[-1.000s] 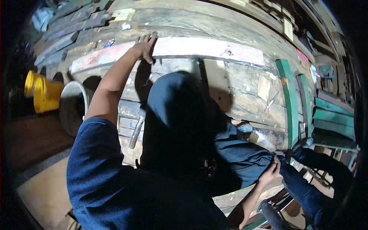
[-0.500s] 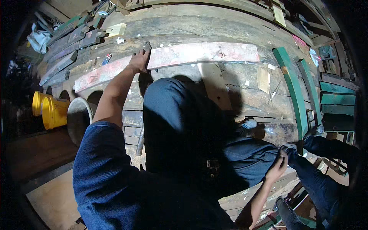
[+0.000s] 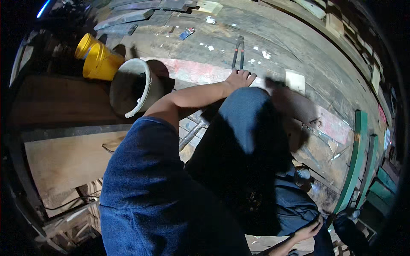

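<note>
My left hand (image 3: 240,78) rests with fingers spread on a long board with faded pink paint (image 3: 196,70), just before the handles of a pair of long-handled pincers (image 3: 238,53). My bent leg (image 3: 247,115) rises beside that hand and hides part of the board. A metal tube or tool handle (image 3: 192,135) lies left of the leg, its far end hidden. At the lower right, my right hand (image 3: 311,228) has its fingers curled on my dark trouser leg (image 3: 294,205).
Two yellow buckets (image 3: 100,64) and a grey bucket (image 3: 126,91) stand at upper left, near a plywood panel (image 3: 72,158). Green timbers (image 3: 358,141) lie at right, near another person's legs (image 3: 350,234). Paper scraps and a small blue packet (image 3: 187,33) lie on the planks.
The view has swung left, so the board, leg and hands appear further right and the buckets show more. Both hands stay where they were. The pincers now show clearly beyond my left fingers.
</note>
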